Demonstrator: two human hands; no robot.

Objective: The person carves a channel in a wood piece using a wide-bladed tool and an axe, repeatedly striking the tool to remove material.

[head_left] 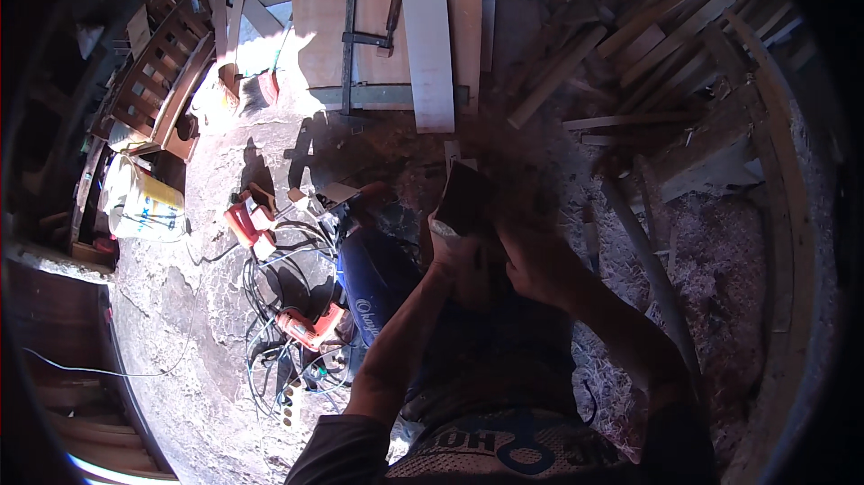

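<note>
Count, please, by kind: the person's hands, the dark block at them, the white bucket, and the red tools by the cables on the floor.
Hands: 2 (left hand, right hand)
Dark block: 1
White bucket: 1
Red tools: 2 (upper tool, lower tool)
Total: 6

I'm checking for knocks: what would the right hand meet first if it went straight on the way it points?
Probably the dark block, just ahead of the right hand; shadow hides whether they already touch.

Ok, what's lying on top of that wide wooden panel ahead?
On the wide wooden panel: a long pale board, a dark bar clamp and a dark strip across its near end. What the board covers can't be seen.
</note>
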